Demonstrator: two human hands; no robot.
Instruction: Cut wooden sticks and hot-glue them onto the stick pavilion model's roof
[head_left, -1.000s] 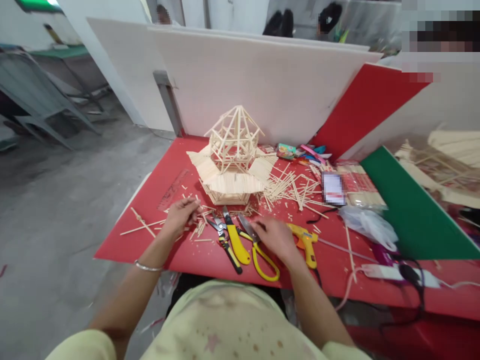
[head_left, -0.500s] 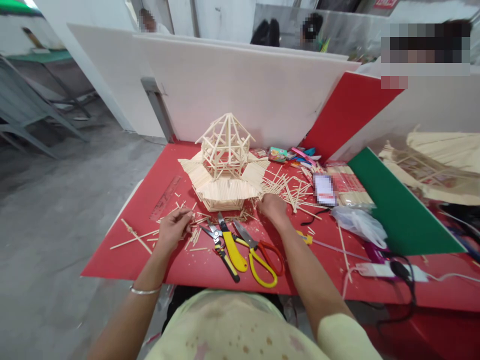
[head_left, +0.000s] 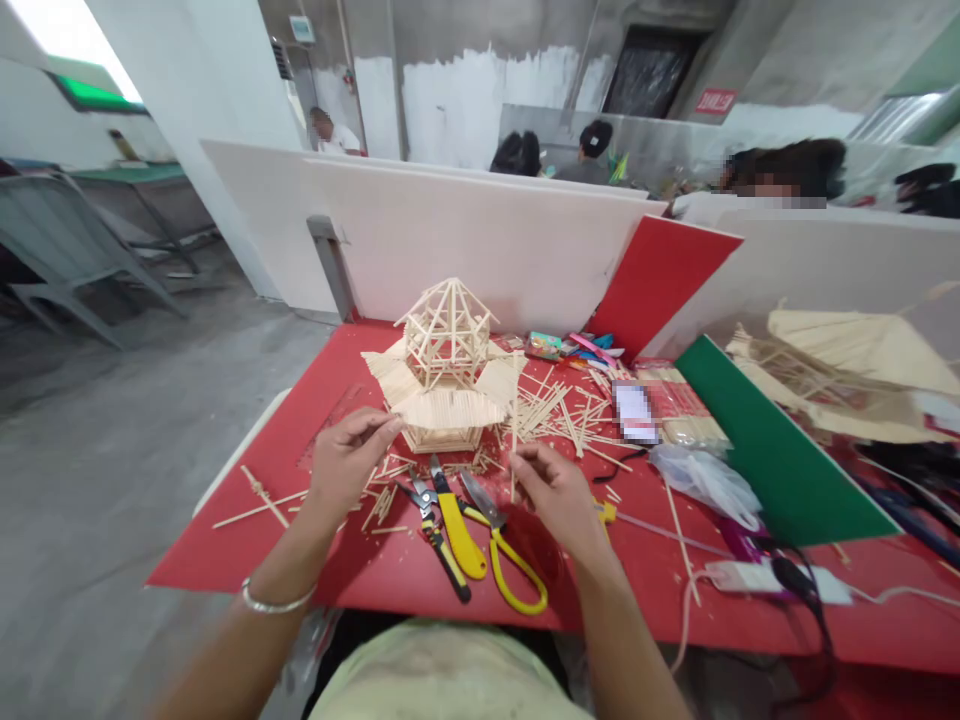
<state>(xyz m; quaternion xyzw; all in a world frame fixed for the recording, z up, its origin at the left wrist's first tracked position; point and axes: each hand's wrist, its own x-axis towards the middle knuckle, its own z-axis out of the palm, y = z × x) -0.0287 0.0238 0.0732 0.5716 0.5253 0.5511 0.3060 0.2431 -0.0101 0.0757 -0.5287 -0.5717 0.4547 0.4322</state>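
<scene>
A small house built of thin wooden sticks [head_left: 445, 366] stands at the back middle of the red table [head_left: 247, 540]. My right hand [head_left: 555, 492] is raised in front of it, fingers pinched on one thin stick [head_left: 514, 450] held upright. My left hand [head_left: 346, 464] hovers left of the house, fingers curled together, and I cannot make out anything in them. Between my hands lie yellow-handled scissors [head_left: 504, 550] and yellow-handled cutters [head_left: 454, 515], with black-and-yellow pliers [head_left: 433, 528] beside them.
Loose sticks [head_left: 570, 410] litter the table right of the house. A yellow glue gun [head_left: 607, 512], a plastic bag [head_left: 697, 475], a white power strip with cables [head_left: 780, 578] and a green board [head_left: 765, 440] lie right. White partition boards [head_left: 480, 240] stand behind. Other people sit beyond.
My right hand came back from the loose stick pile and now holds one stick upright. My left hand rose off the table toward the house. The camera tilted up.
</scene>
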